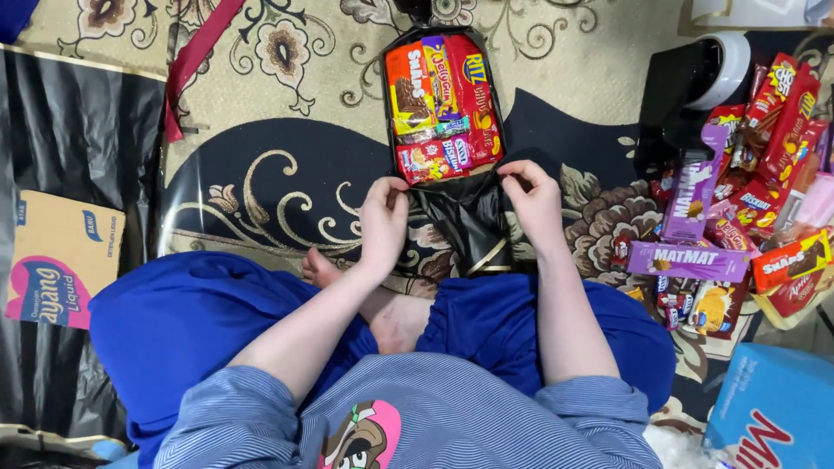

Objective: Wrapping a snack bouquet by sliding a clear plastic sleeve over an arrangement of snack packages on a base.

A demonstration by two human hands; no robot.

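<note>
I sit cross-legged on a patterned carpet. In front of me lies a clear plastic bag (465, 213) with a dark backing, packed with several colourful snack packets (443, 104). My left hand (385, 217) pinches the bag's near open edge on the left side. My right hand (532, 198) pinches the same edge on the right side. The empty dark part of the bag sags between the two hands.
A heap of snack packets (747, 208), red, purple and orange, lies at the right beside a roll of black material (695, 78). A blue box (769, 408) sits at bottom right. Black plastic sheet (61, 130) and a cardboard piece (61, 256) lie left. A red ribbon (195, 56) crosses the carpet.
</note>
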